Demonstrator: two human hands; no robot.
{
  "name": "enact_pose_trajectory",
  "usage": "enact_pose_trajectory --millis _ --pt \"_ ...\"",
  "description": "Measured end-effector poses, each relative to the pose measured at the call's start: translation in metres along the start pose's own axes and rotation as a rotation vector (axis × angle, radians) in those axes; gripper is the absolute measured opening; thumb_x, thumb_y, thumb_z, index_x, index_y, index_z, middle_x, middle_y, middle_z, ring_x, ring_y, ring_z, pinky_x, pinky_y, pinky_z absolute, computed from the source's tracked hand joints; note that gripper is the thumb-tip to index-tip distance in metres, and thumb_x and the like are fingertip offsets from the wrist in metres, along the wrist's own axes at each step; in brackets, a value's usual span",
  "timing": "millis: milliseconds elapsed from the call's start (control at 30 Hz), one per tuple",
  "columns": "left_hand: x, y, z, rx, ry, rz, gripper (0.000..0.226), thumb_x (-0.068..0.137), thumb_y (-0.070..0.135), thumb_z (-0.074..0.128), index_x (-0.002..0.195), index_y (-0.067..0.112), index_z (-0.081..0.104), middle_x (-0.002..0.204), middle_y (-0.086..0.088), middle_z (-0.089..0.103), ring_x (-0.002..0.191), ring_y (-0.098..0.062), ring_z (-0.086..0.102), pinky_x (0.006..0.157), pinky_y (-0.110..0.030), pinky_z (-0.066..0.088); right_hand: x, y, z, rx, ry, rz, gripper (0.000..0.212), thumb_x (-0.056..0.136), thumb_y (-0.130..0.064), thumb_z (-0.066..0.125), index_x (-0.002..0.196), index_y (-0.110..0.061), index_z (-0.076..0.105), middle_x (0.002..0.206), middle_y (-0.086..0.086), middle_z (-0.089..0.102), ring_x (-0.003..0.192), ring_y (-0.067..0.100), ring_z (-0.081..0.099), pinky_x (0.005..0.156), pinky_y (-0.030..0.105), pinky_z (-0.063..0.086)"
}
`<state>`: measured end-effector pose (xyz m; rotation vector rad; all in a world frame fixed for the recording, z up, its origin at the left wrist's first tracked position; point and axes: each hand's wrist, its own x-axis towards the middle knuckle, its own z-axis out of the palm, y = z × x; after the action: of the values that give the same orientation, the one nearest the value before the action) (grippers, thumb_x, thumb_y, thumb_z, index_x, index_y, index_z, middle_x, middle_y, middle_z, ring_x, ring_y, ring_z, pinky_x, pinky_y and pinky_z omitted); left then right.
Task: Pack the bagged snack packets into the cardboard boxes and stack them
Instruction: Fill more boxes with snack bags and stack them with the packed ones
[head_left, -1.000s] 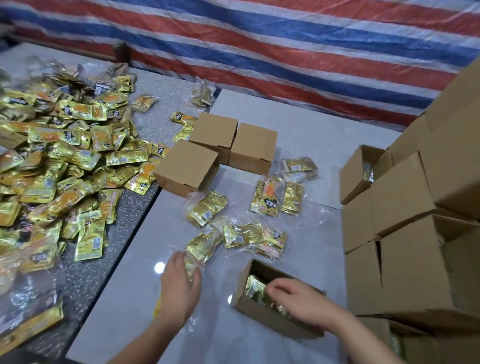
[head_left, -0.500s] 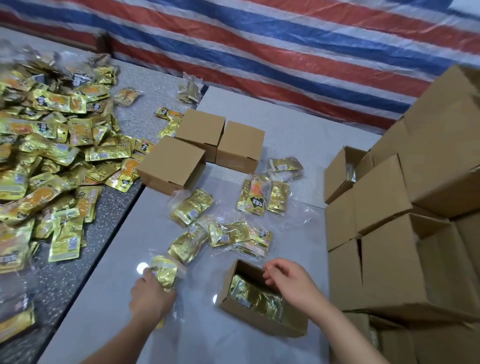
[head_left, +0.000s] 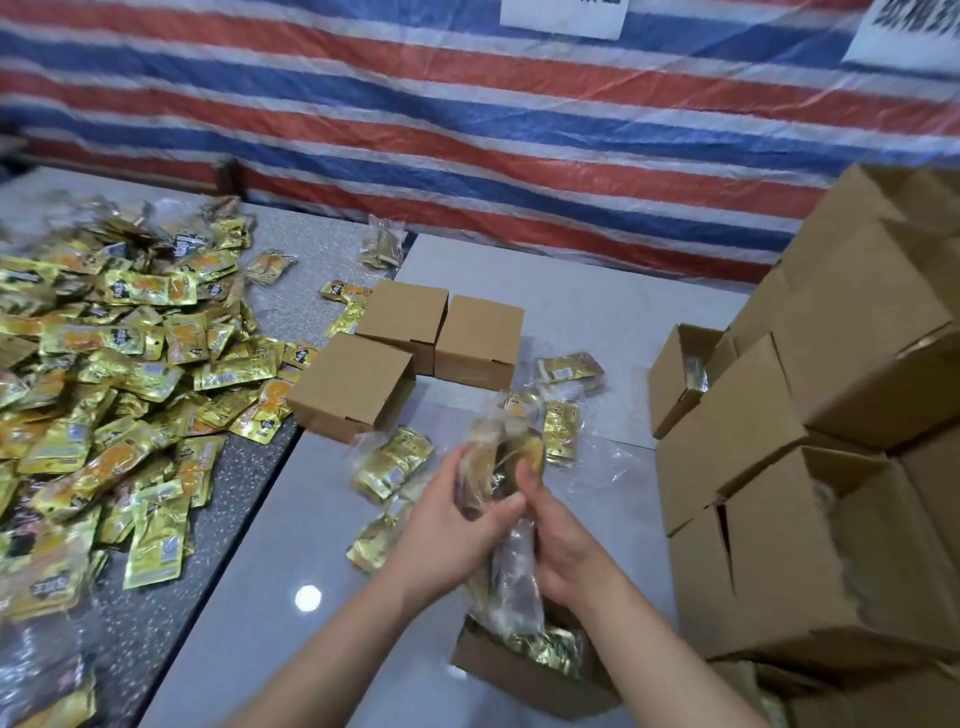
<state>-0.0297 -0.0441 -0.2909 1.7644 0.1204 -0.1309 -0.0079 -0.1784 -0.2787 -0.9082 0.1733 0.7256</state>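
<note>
Both hands, left hand (head_left: 447, 519) and right hand (head_left: 563, 545), gripped 1 bagged bundle (head_left: 511, 467) above the open box (head_left: 524, 670). Slippery film; the bundle could snag the box's rim and spill.

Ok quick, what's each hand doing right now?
Left hand: grips the bagged snack packets above the open cardboard box.
Right hand: grips the same bag.

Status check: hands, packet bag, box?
Left hand and right hand both grip one bagged packet bundle. Bundle held above the open box, which is already part filled. Nothing between bundle and box.
</note>
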Motion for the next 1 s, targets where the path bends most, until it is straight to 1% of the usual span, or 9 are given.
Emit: enact_pose_trajectory --millis 67,200,333,467,667,767,833,933,1000 --pt "0.005 0.021 0.023 0.138 -0.015 0.101 0.072 0.068 0.071 0.058 0.132 0.039 0.051 0.120 0.019 0.058 0.112 0.008 0.053 0.097 -0.017 0.044 -0.008 -0.011 -0.010 0.100 -0.024 0.003 0.084 0.045 -0.048 0.098 0.113 -0.005 0.074 0.118 0.022 0.069 0.107 0.032 0.069 0.084 0.042 0.059" --pt "0.011 0.035 0.057 0.622 -0.066 0.177 0.088 0.072 0.085 0.021 0.147 0.042 0.039 0.151 0.001 0.033 0.141 -0.020 0.027 0.117 -0.042 0.025 -0.034 -0.028 -0.039 0.129 -0.030 -0.060 0.074 0.048 -0.044 0.098 0.108 -0.005 0.077 0.115 0.020 0.071 0.105 0.031 0.070 0.084 0.041 0.059" --pt "0.015 0.033 0.072 0.471 -0.343 0.168 0.097 0.073 0.090 0.002 0.152 0.043 0.032 0.164 0.008 0.020 0.150 -0.008 0.013 0.124 -0.040 0.011 -0.062 -0.035 -0.070 -0.093 0.111 -0.168 0.090 0.052 -0.041 0.096 0.126 0.000 0.063 0.116 0.021 0.069 0.102 0.030 0.069 0.083 0.039 0.058" --pt "0.014 -0.010 0.050 0.195 -0.346 -0.040 0.098 0.073 0.096 0.015 0.152 0.041 0.031 0.158 0.018 0.029 0.140 0.006 0.023 0.116 -0.022 0.013 -0.073 -0.029 -0.097 -0.478 0.338 -0.161 0.074 0.068 -0.037 0.077 0.132 -0.007 0.056 0.107 0.005 0.073 0.096 0.019 0.070 0.084 0.034 0.057" --pt "0.000 -0.106 0.029 0.603 -0.434 -0.006 0.057 0.103 0.042 0.044 0.156 0.028 0.027 0.160 0.009 0.028 0.145 -0.012 0.031 0.117 -0.025 0.027 -0.053 -0.002 -0.094 -1.102 0.149 0.021 0.057 0.073 -0.042 0.075 0.123 -0.034 0.051 0.120 -0.018 0.064 0.108 -0.008 0.060 0.096 0.018 0.046" --pt "-0.006 -0.108 0.029 0.403 -0.470 -0.051 0.086 0.075 0.060 0.063 0.144 0.022 0.031 0.135 0.023 0.045 0.122 0.004 0.050 0.098 -0.004 0.032 -0.035 0.013 -0.095 -1.390 0.014 0.241 0.051 0.077 -0.048 0.075 0.121 -0.035 0.054 0.112 -0.018 0.062 0.099 -0.002 0.061 0.088 0.019 0.047" --pt "-0.006 -0.112 0.029 0.329 -0.433 -0.098 0.095 0.065 0.056 0.070 0.141 0.018 0.028 0.129 0.017 0.047 0.116 0.000 0.052 0.095 -0.002 0.032 -0.026 0.020 -0.094 -1.516 -0.032 0.280 0.025 0.079 -0.048 0.071 0.096 -0.042 0.052 0.091 -0.021 0.056 0.077 -0.007 0.054 0.067 0.013 0.041" --pt "-0.006 -0.118 0.032 0.226 -0.364 -0.110 0.075 0.074 0.026 0.071 0.137 0.007 0.035 0.131 -0.005 0.050 0.117 -0.014 0.054 0.104 -0.017 0.040 -0.012 0.037 -0.095 -1.727 -0.063 0.263 0.026 0.083 -0.047 0.060 0.090 -0.033 0.040 0.092 -0.009 0.055 0.078 0.014 0.052 0.063 0.028 0.034" --pt "-0.008 -0.119 0.037 0.183 -0.315 -0.115 0.049 0.091 0.009 0.068 0.131 0.012 0.040 0.127 -0.001 0.050 0.116 -0.009 0.053 0.100 -0.009 0.037 -0.004 0.051 -0.098 -1.812 -0.058 0.219 0.033 0.086 -0.044 0.060 0.107 -0.024 0.044 0.111 0.004 0.061 0.092 0.026 0.057 0.070 0.031 0.036"
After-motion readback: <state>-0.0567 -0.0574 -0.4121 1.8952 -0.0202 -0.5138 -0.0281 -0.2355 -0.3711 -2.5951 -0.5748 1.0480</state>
